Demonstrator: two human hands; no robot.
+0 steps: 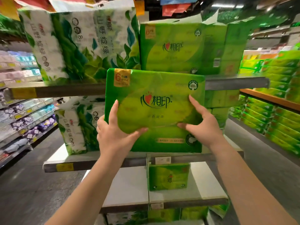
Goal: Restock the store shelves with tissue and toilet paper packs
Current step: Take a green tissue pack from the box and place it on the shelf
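Two hands on the green tissue pack (154, 109): left hand (113, 132) wraps its lower-left corner, right hand (201, 125) pinches the face. Pack upright at the middle shelf (97, 164) front edge. Push squarely back, keeping your grip even.

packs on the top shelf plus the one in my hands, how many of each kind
white leaf-print toilet paper pack: 1
green tissue packs: 2, the shelved pack and the held pack
total: 3
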